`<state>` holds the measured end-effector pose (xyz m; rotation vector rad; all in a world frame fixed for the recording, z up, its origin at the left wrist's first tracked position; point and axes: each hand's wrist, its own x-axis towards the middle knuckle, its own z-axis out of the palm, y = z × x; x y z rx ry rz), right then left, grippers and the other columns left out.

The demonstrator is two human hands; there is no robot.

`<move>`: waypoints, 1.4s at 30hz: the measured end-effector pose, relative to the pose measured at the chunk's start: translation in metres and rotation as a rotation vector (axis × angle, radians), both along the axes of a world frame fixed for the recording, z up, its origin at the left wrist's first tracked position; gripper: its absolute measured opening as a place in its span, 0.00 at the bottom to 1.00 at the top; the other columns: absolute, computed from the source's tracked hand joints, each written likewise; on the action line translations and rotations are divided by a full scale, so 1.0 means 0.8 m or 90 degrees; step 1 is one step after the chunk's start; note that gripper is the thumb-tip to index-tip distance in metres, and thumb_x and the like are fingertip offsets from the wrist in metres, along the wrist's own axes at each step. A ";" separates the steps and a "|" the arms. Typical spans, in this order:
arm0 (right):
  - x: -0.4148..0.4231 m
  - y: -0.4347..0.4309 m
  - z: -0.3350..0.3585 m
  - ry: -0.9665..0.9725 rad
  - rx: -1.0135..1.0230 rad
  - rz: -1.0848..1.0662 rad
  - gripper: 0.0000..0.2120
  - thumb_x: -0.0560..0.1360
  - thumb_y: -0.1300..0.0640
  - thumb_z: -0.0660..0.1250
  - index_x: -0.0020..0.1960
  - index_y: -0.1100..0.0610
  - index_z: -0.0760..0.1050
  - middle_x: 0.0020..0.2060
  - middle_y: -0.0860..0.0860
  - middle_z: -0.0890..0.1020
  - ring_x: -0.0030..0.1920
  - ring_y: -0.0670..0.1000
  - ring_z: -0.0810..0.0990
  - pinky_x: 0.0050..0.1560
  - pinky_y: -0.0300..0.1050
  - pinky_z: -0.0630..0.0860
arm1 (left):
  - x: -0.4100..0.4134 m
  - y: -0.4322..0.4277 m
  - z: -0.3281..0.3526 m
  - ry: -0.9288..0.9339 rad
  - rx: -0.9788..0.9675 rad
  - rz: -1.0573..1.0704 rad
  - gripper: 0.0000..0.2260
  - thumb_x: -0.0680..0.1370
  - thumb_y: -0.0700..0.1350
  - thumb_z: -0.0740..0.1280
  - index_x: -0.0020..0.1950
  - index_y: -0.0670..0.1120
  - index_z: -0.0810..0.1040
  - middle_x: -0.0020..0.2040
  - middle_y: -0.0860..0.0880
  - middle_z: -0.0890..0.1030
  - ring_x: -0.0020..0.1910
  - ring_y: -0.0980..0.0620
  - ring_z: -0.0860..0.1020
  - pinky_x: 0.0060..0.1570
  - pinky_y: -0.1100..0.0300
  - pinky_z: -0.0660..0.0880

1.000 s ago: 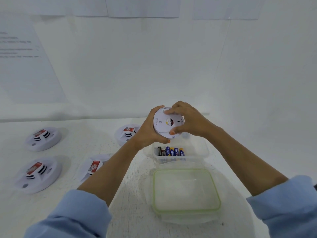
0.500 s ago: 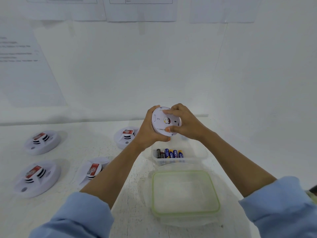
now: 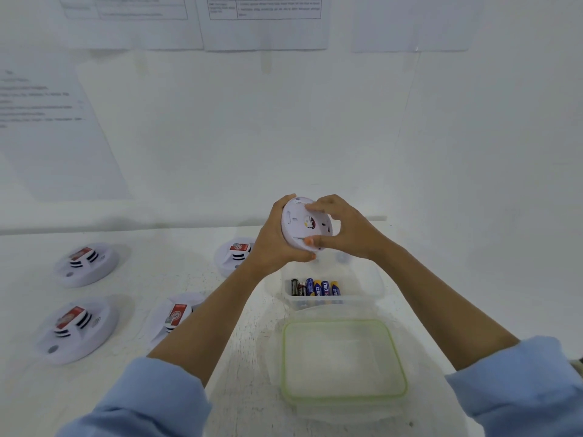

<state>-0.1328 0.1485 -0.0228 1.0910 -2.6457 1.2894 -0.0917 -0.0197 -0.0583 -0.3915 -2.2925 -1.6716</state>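
Note:
I hold a round white smoke detector [image 3: 298, 227] up above the table, its flat back plate facing me. My left hand [image 3: 276, 241] grips its left rim from behind. My right hand [image 3: 342, 230] curls over the right side, fingers on the top edge and thumb on the lower edge of the back plate. Below it stands a clear plastic box [image 3: 362, 288] with several batteries [image 3: 315, 287] lined up inside.
A clear lid with a green rim [image 3: 344, 361] lies in front of the box. Several more smoke detectors lie on the white table to the left, such as one detector [image 3: 85, 263], a second detector [image 3: 77, 329] and a third detector [image 3: 176, 315]. Papers hang on the wall behind.
The detector has tilted and turned slightly in my hands; my right hand's fingers have shifted along the back plate's edge. Nothing on the table moved.

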 end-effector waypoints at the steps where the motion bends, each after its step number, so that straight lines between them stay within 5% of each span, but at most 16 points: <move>1: 0.003 0.000 0.002 -0.021 -0.006 0.013 0.30 0.67 0.56 0.75 0.67 0.53 0.68 0.59 0.49 0.69 0.60 0.47 0.68 0.56 0.29 0.64 | 0.002 0.000 0.005 0.000 -0.007 0.013 0.46 0.54 0.48 0.76 0.69 0.49 0.61 0.63 0.55 0.71 0.60 0.60 0.73 0.55 0.61 0.75; 5: 0.016 -0.010 0.013 -0.121 -0.092 0.034 0.35 0.68 0.59 0.74 0.70 0.50 0.62 0.61 0.46 0.67 0.63 0.47 0.68 0.60 0.43 0.72 | 0.014 -0.003 0.025 0.008 -0.040 0.016 0.50 0.57 0.46 0.77 0.73 0.59 0.55 0.67 0.51 0.70 0.64 0.49 0.73 0.56 0.44 0.76; 11: 0.032 -0.048 0.016 -0.155 -0.259 0.025 0.37 0.64 0.61 0.73 0.67 0.47 0.60 0.58 0.51 0.72 0.56 0.50 0.76 0.48 0.35 0.78 | 0.033 -0.016 0.046 0.123 -0.217 0.136 0.49 0.61 0.55 0.76 0.70 0.69 0.45 0.62 0.50 0.74 0.57 0.51 0.75 0.53 0.53 0.76; 16: 0.046 -0.098 0.006 -0.433 -0.471 0.013 0.28 0.70 0.71 0.60 0.65 0.50 0.66 0.51 0.55 0.78 0.47 0.54 0.80 0.39 0.45 0.79 | 0.060 -0.057 0.048 0.060 -0.146 0.100 0.45 0.63 0.50 0.77 0.70 0.64 0.50 0.63 0.58 0.68 0.63 0.59 0.67 0.64 0.61 0.65; 20: 0.049 -0.148 -0.006 -0.541 -0.516 0.020 0.32 0.61 0.67 0.61 0.64 0.52 0.69 0.54 0.56 0.77 0.50 0.57 0.77 0.44 0.48 0.75 | 0.078 -0.118 0.049 -0.138 0.081 0.107 0.32 0.74 0.42 0.70 0.73 0.57 0.57 0.72 0.48 0.59 0.66 0.53 0.64 0.61 0.60 0.67; 25: 0.057 -0.221 -0.026 -0.595 -0.585 0.035 0.30 0.62 0.68 0.61 0.63 0.53 0.67 0.58 0.58 0.75 0.54 0.59 0.76 0.41 0.45 0.79 | 0.091 -0.207 0.028 -0.292 0.219 0.021 0.27 0.75 0.37 0.67 0.70 0.54 0.64 0.61 0.44 0.74 0.54 0.46 0.78 0.48 0.56 0.78; 31: 0.083 -0.287 -0.046 -0.492 -0.301 -0.022 0.36 0.70 0.68 0.68 0.71 0.48 0.59 0.60 0.52 0.75 0.57 0.54 0.75 0.48 0.45 0.77 | 0.094 -0.287 -0.005 -0.270 0.209 0.021 0.29 0.73 0.31 0.67 0.69 0.53 0.66 0.61 0.45 0.73 0.53 0.47 0.77 0.49 0.56 0.77; 36: 0.092 -0.333 -0.062 -0.388 -0.261 -0.098 0.38 0.66 0.73 0.71 0.70 0.56 0.59 0.55 0.52 0.74 0.52 0.51 0.74 0.34 0.34 0.76 | 0.091 -0.321 -0.026 -0.258 0.174 0.029 0.30 0.73 0.30 0.67 0.70 0.52 0.65 0.58 0.49 0.72 0.54 0.46 0.76 0.43 0.60 0.77; 38: 0.087 -0.349 -0.070 -0.361 -0.222 -0.124 0.40 0.65 0.72 0.72 0.72 0.60 0.58 0.59 0.53 0.73 0.56 0.51 0.74 0.47 0.38 0.78 | 0.087 -0.331 -0.033 -0.258 0.167 0.042 0.31 0.73 0.30 0.67 0.71 0.50 0.64 0.55 0.50 0.73 0.54 0.46 0.75 0.43 0.60 0.77; 40: 0.082 -0.361 -0.077 -0.334 -0.161 -0.149 0.48 0.61 0.62 0.78 0.74 0.58 0.54 0.69 0.54 0.67 0.67 0.54 0.68 0.64 0.53 0.71 | 0.080 -0.339 -0.042 -0.255 0.151 0.056 0.32 0.73 0.29 0.67 0.73 0.49 0.63 0.60 0.47 0.73 0.58 0.44 0.75 0.48 0.57 0.77; 42: 0.074 -0.368 -0.085 -0.306 -0.103 -0.142 0.53 0.59 0.53 0.78 0.75 0.57 0.52 0.72 0.55 0.63 0.71 0.55 0.63 0.70 0.55 0.64 | 0.073 -0.345 -0.049 -0.246 0.123 0.065 0.33 0.72 0.30 0.68 0.74 0.47 0.61 0.65 0.44 0.72 0.64 0.43 0.72 0.56 0.52 0.75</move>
